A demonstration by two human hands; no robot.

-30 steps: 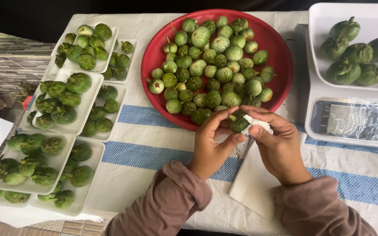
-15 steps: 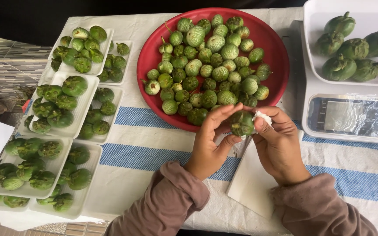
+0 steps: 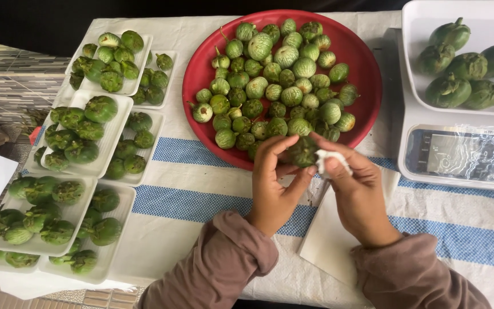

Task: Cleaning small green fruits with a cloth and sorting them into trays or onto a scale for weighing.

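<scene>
Head view, left to right. At far left, white foam trays (image 3: 112,154) stacked in overlapping rows, loaded with green round eggplants. At centre, red round plate (image 3: 367,80) heaped with small striped green eggplants, on white cloth with blue stripes (image 3: 201,203). Just below plate's near rim: left hand (image 3: 275,183), fingers curled, closed around one small green eggplant (image 3: 304,151) from the left and beneath. Eggplant between both hands, touching each. Right hand (image 3: 358,194) closed on crumpled white tissue (image 3: 330,163), pressed against eggplant's right side. White paper sheet (image 3: 330,240) flat beneath wrists. At far right, white scale (image 3: 464,154), tray with larger green eggplants
</scene>
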